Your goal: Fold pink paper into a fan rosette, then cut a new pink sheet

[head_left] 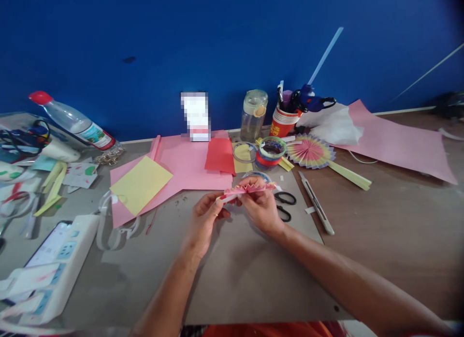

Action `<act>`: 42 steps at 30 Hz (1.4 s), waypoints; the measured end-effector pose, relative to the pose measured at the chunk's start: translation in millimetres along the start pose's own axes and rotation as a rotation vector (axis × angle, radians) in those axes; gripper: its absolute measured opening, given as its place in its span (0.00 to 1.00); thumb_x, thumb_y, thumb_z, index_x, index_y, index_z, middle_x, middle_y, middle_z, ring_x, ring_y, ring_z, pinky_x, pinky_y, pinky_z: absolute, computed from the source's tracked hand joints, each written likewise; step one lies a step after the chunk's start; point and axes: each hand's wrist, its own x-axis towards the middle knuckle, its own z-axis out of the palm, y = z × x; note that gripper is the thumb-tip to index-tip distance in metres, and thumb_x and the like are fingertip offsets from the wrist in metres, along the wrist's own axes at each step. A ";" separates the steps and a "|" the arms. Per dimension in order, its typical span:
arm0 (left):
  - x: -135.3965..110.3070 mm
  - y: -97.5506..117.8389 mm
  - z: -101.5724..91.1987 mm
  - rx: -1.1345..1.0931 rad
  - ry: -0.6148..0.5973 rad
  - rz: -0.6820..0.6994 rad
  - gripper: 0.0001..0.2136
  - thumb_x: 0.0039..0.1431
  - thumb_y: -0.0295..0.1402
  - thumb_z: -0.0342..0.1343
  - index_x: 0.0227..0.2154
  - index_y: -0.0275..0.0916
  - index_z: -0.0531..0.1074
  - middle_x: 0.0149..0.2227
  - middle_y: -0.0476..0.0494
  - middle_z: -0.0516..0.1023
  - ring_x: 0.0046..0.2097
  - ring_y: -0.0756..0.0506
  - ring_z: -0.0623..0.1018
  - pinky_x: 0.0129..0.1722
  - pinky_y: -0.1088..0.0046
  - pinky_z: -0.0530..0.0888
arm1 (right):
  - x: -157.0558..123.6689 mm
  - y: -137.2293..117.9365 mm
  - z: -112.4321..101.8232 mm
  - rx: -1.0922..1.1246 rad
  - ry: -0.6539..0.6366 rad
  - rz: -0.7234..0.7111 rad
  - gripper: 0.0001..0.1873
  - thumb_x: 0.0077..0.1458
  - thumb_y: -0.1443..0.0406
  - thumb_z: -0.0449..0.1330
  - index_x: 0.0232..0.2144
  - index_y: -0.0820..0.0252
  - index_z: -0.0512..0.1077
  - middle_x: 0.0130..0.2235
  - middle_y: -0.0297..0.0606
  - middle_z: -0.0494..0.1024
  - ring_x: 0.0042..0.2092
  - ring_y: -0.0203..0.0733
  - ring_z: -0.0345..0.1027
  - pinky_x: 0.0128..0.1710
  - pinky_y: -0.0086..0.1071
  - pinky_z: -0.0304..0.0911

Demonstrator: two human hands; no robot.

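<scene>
Between my two hands is a pleated strip of pink paper (250,188) with yellowish zigzag edges, raised above the grey mat. My left hand (210,213) pinches its left end, where a white and red part shows. The fingers of my right hand (263,209) close on its middle and right part. Black-handled scissors (286,198) lie just right of my right hand, their blades hidden behind it. Farther right, a finished pleated paper fan (311,152) in pink, yellow and purple has a yellow paper handle (351,176).
A utility knife (316,204) lies on the right. Tape rolls (270,153), a glass jar (253,114) and a red cup of tools (284,122) stand behind. Pink paper (181,158), a yellow sheet (141,186), a power strip (65,264) and a tilted bottle (78,124) are leftward.
</scene>
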 end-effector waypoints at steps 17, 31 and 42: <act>-3.3 2.2 -2.3 -0.006 0.043 0.062 0.18 0.45 0.29 0.61 0.42 0.40 0.71 0.42 0.44 0.76 0.35 0.49 0.76 0.39 0.70 0.72 | 8.6 6.6 -4.8 0.212 -0.016 0.170 0.07 0.45 0.64 0.62 0.23 0.59 0.66 0.20 0.29 0.66 0.22 0.32 0.60 0.23 0.27 0.58; -5.4 -13.7 -7.0 0.656 0.156 0.716 0.10 0.57 0.30 0.55 0.43 0.43 0.70 0.45 0.42 0.71 0.50 0.44 0.70 0.52 0.63 0.66 | -1.4 8.9 5.6 0.352 -0.128 0.261 0.04 0.46 0.66 0.61 0.26 0.60 0.69 0.21 0.30 0.68 0.23 0.32 0.59 0.25 0.27 0.57; -10.8 -6.2 -4.6 0.589 0.265 0.707 0.08 0.57 0.31 0.55 0.40 0.42 0.72 0.43 0.42 0.75 0.46 0.45 0.74 0.48 0.67 0.70 | -8.2 7.6 -1.4 0.226 -0.204 0.415 0.08 0.46 0.64 0.59 0.32 0.60 0.67 0.22 0.30 0.69 0.23 0.34 0.61 0.24 0.28 0.57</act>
